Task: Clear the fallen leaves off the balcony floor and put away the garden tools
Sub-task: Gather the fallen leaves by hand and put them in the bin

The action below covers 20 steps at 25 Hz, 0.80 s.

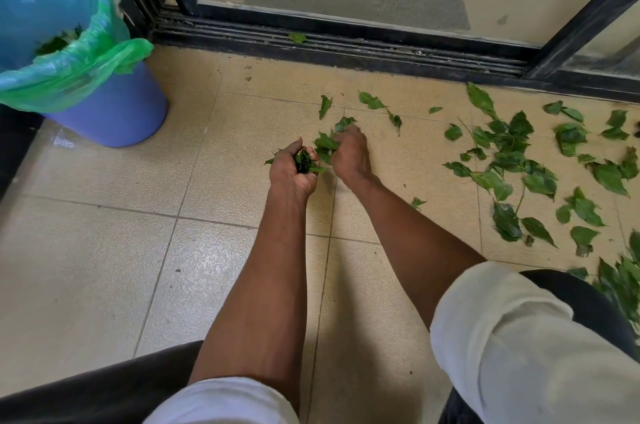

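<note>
My left hand (292,169) grips a bunch of green leaves (306,162) just above the tiled balcony floor (104,250). Right beside it, my right hand (349,153) curls its fingers round a few more leaves (327,143) at floor level. Several loose green leaves (512,153) lie scattered over the tiles to the right, some on thin stems. A few single leaves (372,100) lie just beyond my hands. No garden tools are in view.
A purple bin (114,108) lined with a green bag (86,63) stands at the far left with leaves inside. The black sliding-door track (346,46) runs along the back, one leaf (297,37) on it. My knees fill the bottom corners.
</note>
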Motion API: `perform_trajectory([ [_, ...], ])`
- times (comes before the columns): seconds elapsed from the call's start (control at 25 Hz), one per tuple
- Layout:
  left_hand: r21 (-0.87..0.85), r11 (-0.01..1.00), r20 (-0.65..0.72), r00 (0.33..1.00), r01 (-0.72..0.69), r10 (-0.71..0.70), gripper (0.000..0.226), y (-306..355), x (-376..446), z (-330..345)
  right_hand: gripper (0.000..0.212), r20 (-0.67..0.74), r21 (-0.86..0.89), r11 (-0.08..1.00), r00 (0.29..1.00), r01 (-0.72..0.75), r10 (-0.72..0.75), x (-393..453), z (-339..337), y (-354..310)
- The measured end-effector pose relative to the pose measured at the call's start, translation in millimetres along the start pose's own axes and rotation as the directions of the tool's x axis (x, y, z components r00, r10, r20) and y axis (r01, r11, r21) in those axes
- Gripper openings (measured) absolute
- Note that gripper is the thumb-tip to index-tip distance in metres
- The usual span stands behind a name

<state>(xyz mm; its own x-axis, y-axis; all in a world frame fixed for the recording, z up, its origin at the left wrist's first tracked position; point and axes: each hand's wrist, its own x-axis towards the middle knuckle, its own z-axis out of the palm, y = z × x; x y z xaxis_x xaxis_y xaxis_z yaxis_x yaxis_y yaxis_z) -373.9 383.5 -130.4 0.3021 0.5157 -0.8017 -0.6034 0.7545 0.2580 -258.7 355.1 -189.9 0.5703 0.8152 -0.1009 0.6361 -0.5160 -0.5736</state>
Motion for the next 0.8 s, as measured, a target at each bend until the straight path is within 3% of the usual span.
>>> perform_trajectory([
  [0.2, -0.033, 0.999, -0.013, 1.0, -0.014, 0.014, 0.018, 12.6, 2.5, -4.1, 0.024, 0.025, -0.188, 0.932, 0.951, 0.309, -0.309, -38.5, 8.6, 14.4],
  [0.32, -0.051, 0.998, -0.015, 1.0, -0.024, 0.024, 0.016, 19.5, 4.2, -5.8, 0.039, 0.022, -0.108, 0.959, 0.965, 0.262, -0.261, -27.6, 0.0, 9.9],
  [0.4, -0.053, 0.998, -0.01, 0.999, -0.031, 0.03, 0.015, 22.6, 4.5, -6.1, 0.025, -0.025, -0.051, 0.979, 0.98, 0.196, -0.198, -4.2, -10.2, -0.6],
  [0.48, -0.058, 0.998, -0.013, 0.999, -0.038, 0.037, 0.015, 24.9, 4.4, -6.6, 0.015, -0.033, -0.103, 0.986, 0.99, 0.132, -0.136, 25.9, -17.0, -7.3],
  [0.6, -0.068, 0.997, -0.012, 0.999, -0.044, 0.043, 0.015, 29.7, 4.2, -6.4, 0.023, 0.09, -0.227, 0.97, 0.993, 0.09, -0.071, 51.6, -12.2, -3.7],
  [0.68, -0.069, 0.997, -0.007, 0.999, -0.046, 0.045, 0.014, 32.1, 5.9, -4.1, 0.016, 0.17, -0.297, 0.946, 0.982, 0.127, -0.078, 38.0, -8.2, 2.2],
  [0.8, -0.065, 0.997, 0.002, 0.999, -0.044, 0.044, 0.015, 33.7, 8.7, 1.8, 0.018, 0.146, -0.347, 0.896, 0.96, 0.277, -0.24, 15.6, -1.6, 6.0],
])
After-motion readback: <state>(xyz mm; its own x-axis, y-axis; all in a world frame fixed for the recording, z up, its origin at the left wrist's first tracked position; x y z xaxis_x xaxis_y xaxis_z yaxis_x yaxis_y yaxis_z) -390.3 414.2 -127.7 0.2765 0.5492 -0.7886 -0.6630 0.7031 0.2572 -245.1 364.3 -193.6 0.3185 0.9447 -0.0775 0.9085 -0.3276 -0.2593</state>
